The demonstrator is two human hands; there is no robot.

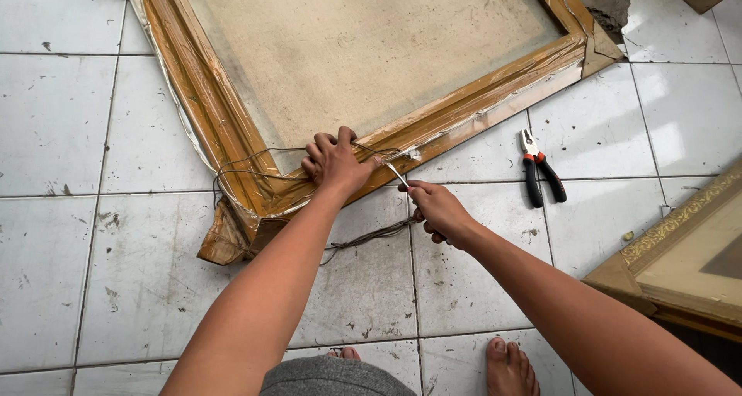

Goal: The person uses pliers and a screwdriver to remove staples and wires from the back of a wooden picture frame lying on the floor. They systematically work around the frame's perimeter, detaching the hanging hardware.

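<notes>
- Under the left hand (335,162), pressed flat on it with fingers curled, lies the tape-wrapped wooden frame (202,95); a thin wire (255,158) already runs loose past the knuckles.
- Just right of that hand, the right hand (437,209) grips a slim metal tool (396,173) (tip at the rail), so the prying seems under way, not finished.
- Farther right lie pliers (541,176), untouched.
- The tool's handle and what its tip engages are hidden.

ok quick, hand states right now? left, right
Left hand: pressed on the wooden frame, fingers curled near the wire; grip on it cannot be told.
Right hand: closed on a thin metal tool.
</notes>
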